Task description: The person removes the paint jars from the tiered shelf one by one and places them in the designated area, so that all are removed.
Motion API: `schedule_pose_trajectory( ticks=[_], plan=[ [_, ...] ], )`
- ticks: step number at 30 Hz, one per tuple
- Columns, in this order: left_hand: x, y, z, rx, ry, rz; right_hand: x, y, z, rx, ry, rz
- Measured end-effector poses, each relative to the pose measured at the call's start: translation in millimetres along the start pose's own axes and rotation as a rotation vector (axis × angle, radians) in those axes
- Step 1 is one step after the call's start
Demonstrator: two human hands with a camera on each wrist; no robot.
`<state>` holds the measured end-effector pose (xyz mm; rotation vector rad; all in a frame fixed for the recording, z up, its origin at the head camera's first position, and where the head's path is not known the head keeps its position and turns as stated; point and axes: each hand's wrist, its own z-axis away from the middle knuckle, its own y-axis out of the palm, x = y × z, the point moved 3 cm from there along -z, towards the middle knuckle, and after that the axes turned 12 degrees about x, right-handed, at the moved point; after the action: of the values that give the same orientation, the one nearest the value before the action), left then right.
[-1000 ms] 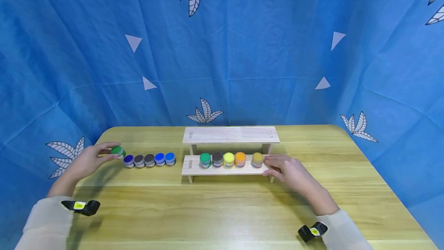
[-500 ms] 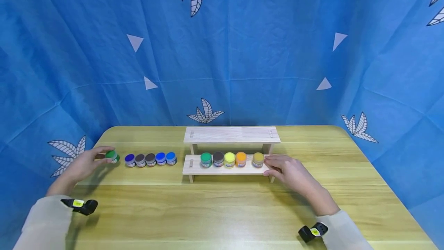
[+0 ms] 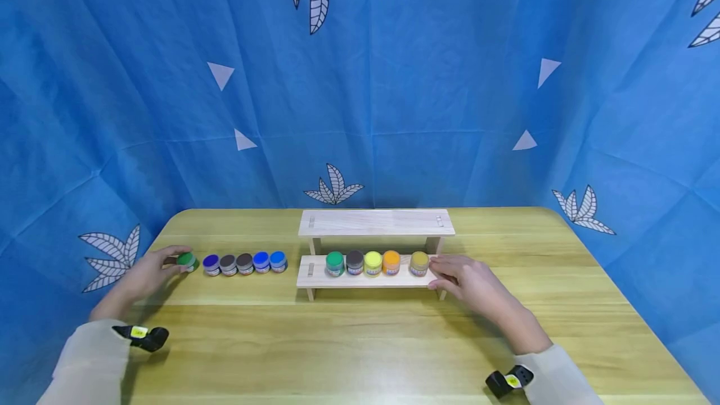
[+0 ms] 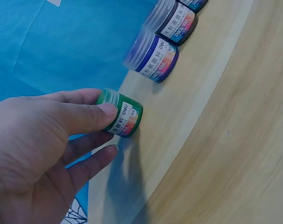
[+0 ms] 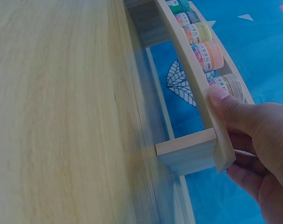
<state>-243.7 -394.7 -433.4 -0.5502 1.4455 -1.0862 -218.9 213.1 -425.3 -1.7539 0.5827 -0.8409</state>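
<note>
One green jar (image 4: 127,118) in left hand (image 3: 147,276), right hand (image 3: 474,281) on wooden stand (image 3: 377,222)

Left of frame, head view: left hand pinches green jar, thumb in front, index tip hidden behind it, lower fingers loosely bent. Can't tell if jar base touches the surface (image 3: 360,342). Just right of it, a row: purple jar (image 3: 211,265), two dark jars (image 3: 228,266), two blue jars (image 3: 261,262). Left wrist view cuts this row at top edge; label small print too tiny to read.

Centre: lower tier (image 3: 308,280) bears teal jar (image 3: 335,264), black jar (image 3: 355,263), yellow jar (image 3: 373,264), orange jar (image 3: 391,263), gap, ochre jar (image 3: 419,264). Right hand grips tier's right end, fingers closed round it: thumb on front edge, other fingers partly hidden behind board. Thumb tip covers part of ochre jar in right wrist view; contact unclear. Teal jar cut by top edge there.

Both sleeves (image 3: 90,361) cut off at bottom. Blue cloth (image 3: 427,80) behind, leaf print cropped upper right.
</note>
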Motion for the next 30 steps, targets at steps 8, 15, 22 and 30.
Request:
schedule_pose_trajectory(
  ticks=[8, 15, 22, 30],
  plan=[
    [-4.5, 6.3, -8.6, -0.034, -0.020, 0.028, -2, 0, 1.3, -0.014, 0.005, -0.005],
    [-5.5, 9.9, -15.4, -0.032, -0.014, 0.055, 0, -1, 2.2, -0.006, 0.004, -0.007],
    [-10.5, 11.2, -12.8, -0.023, -0.011, 0.041, 1, 0, 1.6, 0.006, 0.015, -0.013],
    [-8.9, 12.7, -8.2, -0.043, -0.036, 0.045, 2, 1, 0.2, -0.019, -0.007, -0.008]
  ],
)
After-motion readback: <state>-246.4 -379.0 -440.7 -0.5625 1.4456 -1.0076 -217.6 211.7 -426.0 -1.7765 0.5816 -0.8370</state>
